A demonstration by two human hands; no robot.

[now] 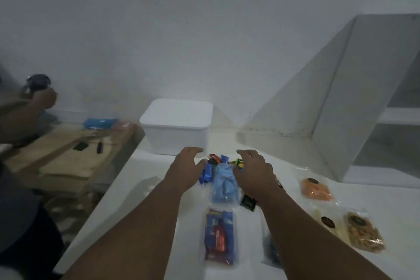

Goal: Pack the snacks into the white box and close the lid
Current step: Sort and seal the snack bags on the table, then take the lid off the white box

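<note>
The white box [176,128] stands at the back of the white table with its lid on. Just in front of it lies a heap of small wrapped snacks [216,161] and a light blue packet [223,185]. My left hand [185,169] and my right hand [254,174] reach forward on either side of that heap, fingers spread and relaxed, holding nothing. Closer to me lies a clear bag of blue and red bars [219,235]. A small black packet [248,203] sits by my right wrist.
To the right lie clear bags of orange snacks [316,188] and nuts [364,233]. A white shelf unit [363,98] rises at the right. Another person's hand [44,98] is at the far left above a wooden table [75,157].
</note>
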